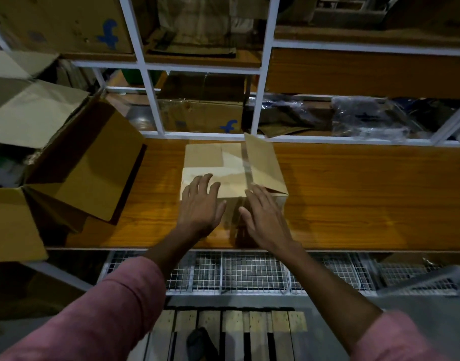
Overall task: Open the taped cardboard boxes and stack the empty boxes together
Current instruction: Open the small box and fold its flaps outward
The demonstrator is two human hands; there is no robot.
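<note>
A small brown cardboard box [213,162] sits on the wooden shelf [354,194], right in front of me. Its right top flap [262,160] stands raised, with a strip of clear tape along its inner edge; the left flap lies flat. My left hand [201,204] lies with straight fingers on the near left part of the box top. My right hand [265,217] reaches with straight fingers to the base of the raised flap at the box's near edge. Several opened empty boxes [75,162] lie nested at the left end of the shelf.
White metal rack bars [260,74] stand behind the box, with more cartons and plastic-wrapped goods on the shelves beyond. A wire mesh shelf [249,272] runs below the wooden one. A wooden pallet [231,327] lies on the floor at my feet.
</note>
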